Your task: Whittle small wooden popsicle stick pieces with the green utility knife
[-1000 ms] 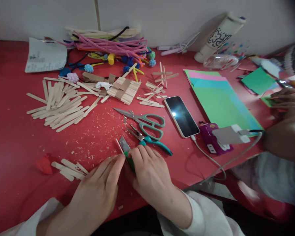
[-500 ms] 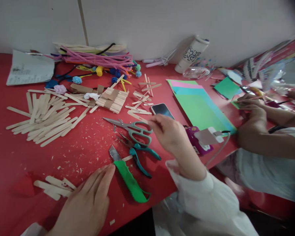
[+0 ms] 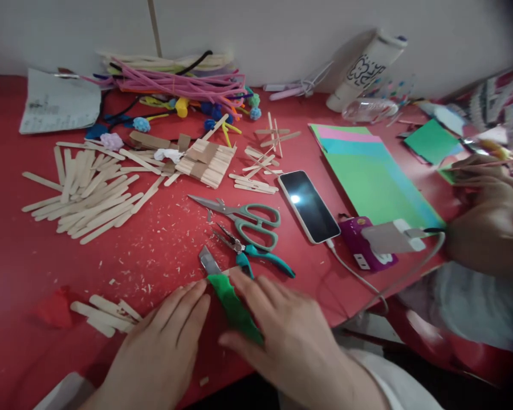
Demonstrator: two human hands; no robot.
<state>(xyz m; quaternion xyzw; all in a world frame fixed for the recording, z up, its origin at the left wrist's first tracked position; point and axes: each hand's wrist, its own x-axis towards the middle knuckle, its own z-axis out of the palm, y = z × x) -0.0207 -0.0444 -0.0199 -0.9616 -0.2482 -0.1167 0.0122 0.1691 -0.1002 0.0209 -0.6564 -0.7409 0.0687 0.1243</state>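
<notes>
My left hand point(image 3: 162, 336) lies flat on the red table, its fingers stretched out beside the blade of a utility knife point(image 3: 235, 313) with a green handle. Over that handle spreads my right hand point(image 3: 290, 330), thumb on the near side and fingers on the far side, not wrapped round it. A short piece of craft stick point(image 3: 231, 271) shows by the blade. Just beyond the knife are teal-handled pliers point(image 3: 269, 259), partly behind my right fingers, and grey-green scissors point(image 3: 256, 219). Several craft sticks point(image 3: 105, 313) lie left of my left hand, partly hidden by it.
A large pile of craft sticks point(image 3: 85, 199) and a bundled stick panel point(image 3: 207, 162) lie farther back. Pink pipe cleaners point(image 3: 175, 82) line the wall. To the right are a cabled phone point(image 3: 310, 208), a purple power strip point(image 3: 363, 245), coloured paper point(image 3: 367, 176) and another person's hands point(image 3: 483, 188).
My right hand has come from beside the phone and loose sticks, down and toward me, onto the knife handle. The phone is now uncovered. My left hand stays flat; the view has shifted slightly.
</notes>
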